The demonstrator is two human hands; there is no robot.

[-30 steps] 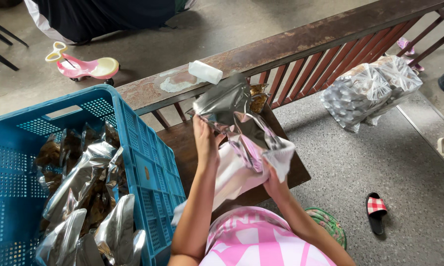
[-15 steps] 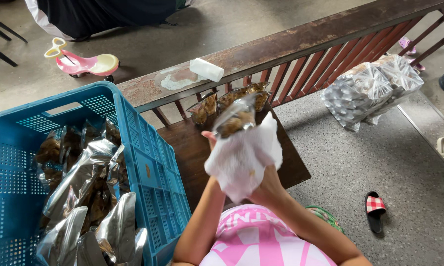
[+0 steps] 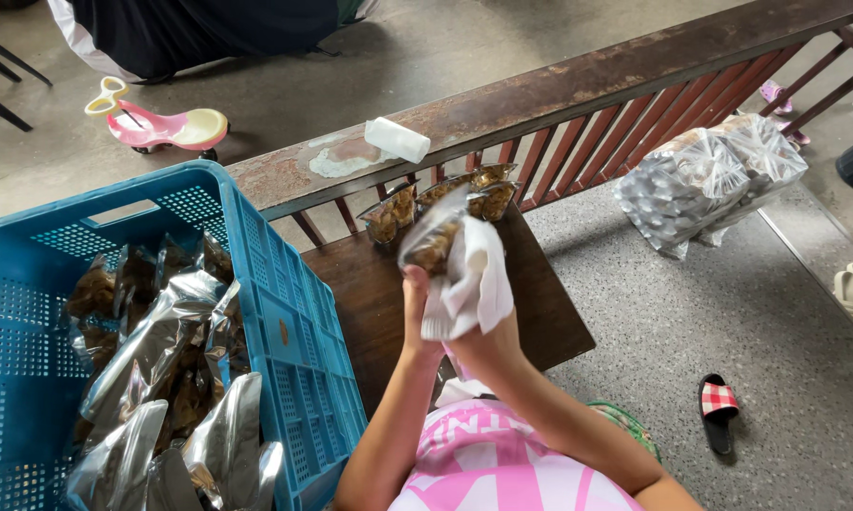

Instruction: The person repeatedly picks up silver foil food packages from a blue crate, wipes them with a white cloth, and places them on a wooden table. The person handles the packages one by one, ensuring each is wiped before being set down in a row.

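My left hand [image 3: 415,301] holds a clear snack packet [image 3: 433,238] with brown pieces inside, raised above a dark wooden stool [image 3: 370,293]. My right hand [image 3: 479,341] grips a white cloth [image 3: 469,284] wrapped against the packet's right side. Behind them, several similar packets [image 3: 441,199] stand in a row at the stool's far edge. A blue plastic crate [image 3: 289,312] on my left is filled with silvery packets [image 3: 161,378].
A worn wooden rail [image 3: 559,90] with red slats runs across behind the stool, a white block [image 3: 397,140] lying on it. A big clear bag of packets [image 3: 710,175] sits on the floor right. A red checked slipper [image 3: 718,409] and pink ride-on toy [image 3: 157,123] lie nearby.
The silvery packet held high a second ago is gone from my hands. The cloth now wraps around a smaller clear packet, and both hands have stayed above the stool.
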